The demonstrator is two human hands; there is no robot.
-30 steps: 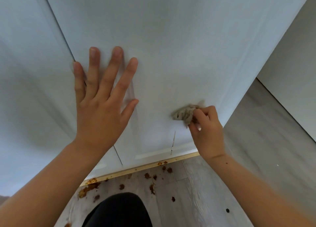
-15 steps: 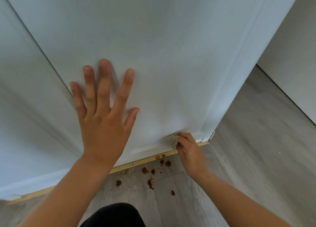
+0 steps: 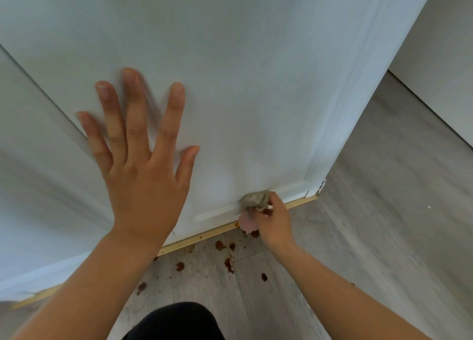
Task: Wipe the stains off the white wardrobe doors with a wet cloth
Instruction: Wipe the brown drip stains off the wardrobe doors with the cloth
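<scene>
View: head camera, looking down along a door to the floor.
Left hand: laid flat on the wardrobe door, fingers straight and spread, holding nothing; fingertips blurred.
Right hand: low at the door's bottom edge, fingers curled tight round a cloth.
Cloth: grey-beige and bunched. It sticks out above the right fingers and is pressed on the raised moulding at the door's bottom. It lies below and well to the right of the left fingers.
Pink patch: blurred, just under the cloth, beside the right fingers; cannot tell what it is.
Second door: white, left of the left fingers, with a dark seam between the two doors by the little finger.
Wooden strip: light wood, runs under the door, just below the right fingers.
Floor: grey planks, right of and below the right fingers.
Brown splatters: on the floor below the strip, between the two forearms; one spot is right by the right hand.
Dark clothing: bottom centre, between the forearms.
Wall: white, far right of the right fingers.
</scene>
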